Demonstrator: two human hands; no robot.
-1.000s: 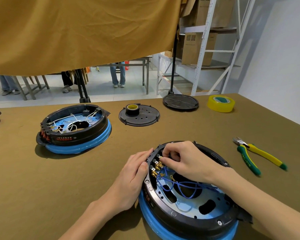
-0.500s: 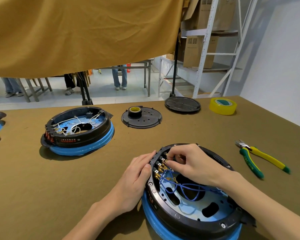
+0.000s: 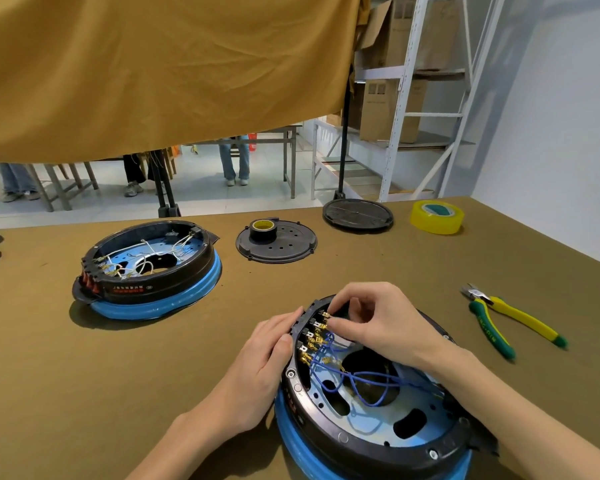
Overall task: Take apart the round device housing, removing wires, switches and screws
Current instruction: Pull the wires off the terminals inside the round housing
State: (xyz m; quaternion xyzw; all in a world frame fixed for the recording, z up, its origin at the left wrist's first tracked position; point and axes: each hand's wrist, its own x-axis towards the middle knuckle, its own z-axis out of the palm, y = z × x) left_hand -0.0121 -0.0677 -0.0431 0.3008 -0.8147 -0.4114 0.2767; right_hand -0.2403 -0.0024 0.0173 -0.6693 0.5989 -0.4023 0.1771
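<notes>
A round black housing with a blue base ring sits at the near edge of the table. Blue wires loop across its light blue inner plate to brass terminals on a row of switches at its left rim. My left hand lies flat against the outside of the left rim, beside the switches. My right hand reaches over the rim, its thumb and fingers pinched on a brass terminal at the top of the row.
A second round housing with white wires stands at the left. A black cover plate with a small tape roll, a black disc and a yellow tape roll lie at the back. Yellow-green pliers lie at the right.
The view has tilted and everything sits a little lower in the frame. My right hand's fingers have shifted slightly along the terminals; my left hand stays on the rim.
</notes>
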